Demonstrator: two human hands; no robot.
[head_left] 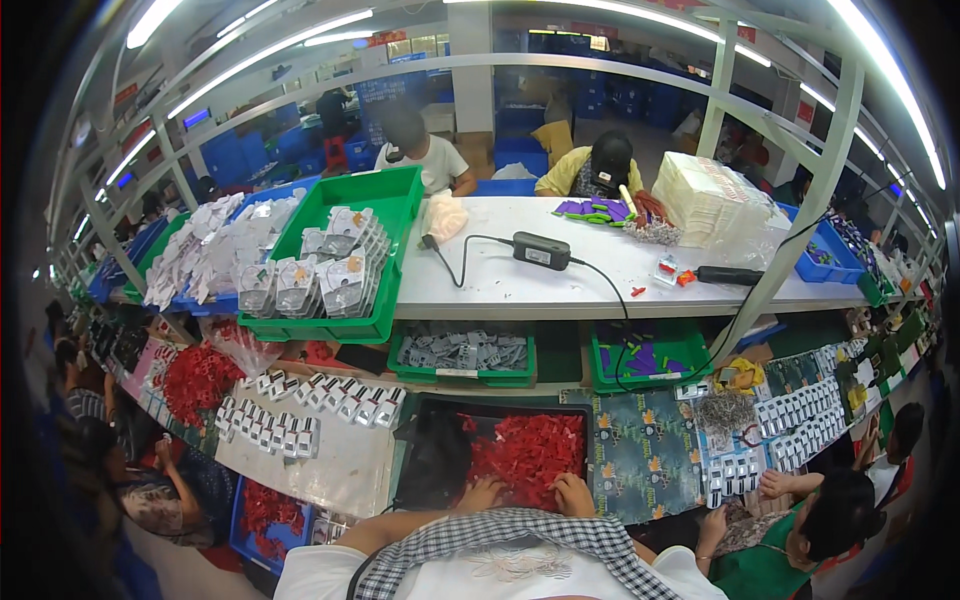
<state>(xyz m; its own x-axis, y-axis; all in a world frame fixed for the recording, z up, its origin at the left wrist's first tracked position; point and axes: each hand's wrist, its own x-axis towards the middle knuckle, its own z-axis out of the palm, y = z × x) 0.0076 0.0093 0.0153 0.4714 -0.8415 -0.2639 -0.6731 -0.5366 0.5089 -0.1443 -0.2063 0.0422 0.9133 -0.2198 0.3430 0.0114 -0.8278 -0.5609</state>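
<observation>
A black tray (590,440) full of loose small red plastic pieces (525,450) stands right in front of me. At its near left part, my left hand (483,494) rests among the pieces with its fingers bent together. My right hand (573,494) is at the near right corner, fingers curled in against the red pile. Whatever either hand pinches is too small to make out. A dark bag or sheet (430,455) covers the tray's left side. Left of it, rows of small white-and-grey parts (320,400) lie on a pale board (345,465).
On the raised white shelf (480,290) are a black power adapter (541,251) and a green crate (408,200) of clear packs. Beneath stand green bins of grey (465,350) and purple parts (645,357). A co-worker in green (770,555) sits at right; a blue bin (238,520) is at left.
</observation>
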